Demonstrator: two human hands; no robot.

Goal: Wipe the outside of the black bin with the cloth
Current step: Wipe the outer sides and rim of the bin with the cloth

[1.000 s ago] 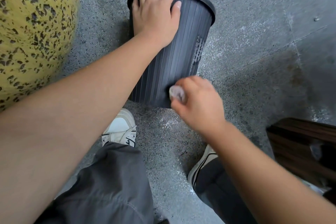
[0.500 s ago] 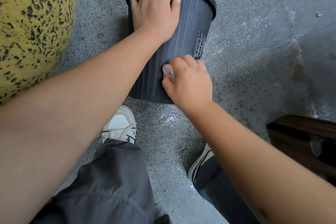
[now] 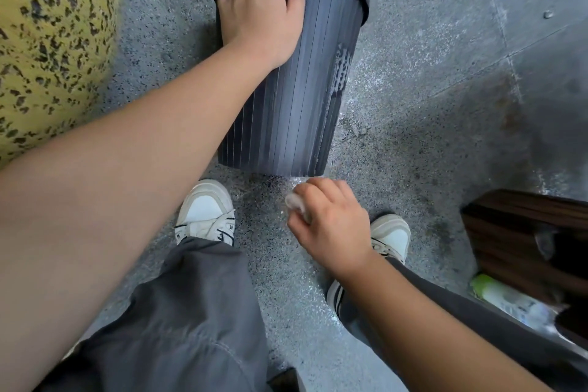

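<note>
The black ribbed bin (image 3: 296,99) stands on the grey floor, its top leaning away from me. My left hand (image 3: 259,6) grips its rim and upper wall, fingers spread over the edge. My right hand (image 3: 331,226) is below the bin's base, off the wall, closed around a small pale cloth (image 3: 294,202) that pokes out by the thumb. A whitish smear (image 3: 342,73) marks the bin's right side.
My two feet in white sneakers (image 3: 206,213) stand just under the bin. A yellow speckled surface (image 3: 47,41) fills the left. A dark wooden box (image 3: 525,239) and a plastic bottle (image 3: 502,296) sit at the right.
My right hand slid up the bin wall with the cloth, then down and off the base toward me. The left hand stayed on the rim.
</note>
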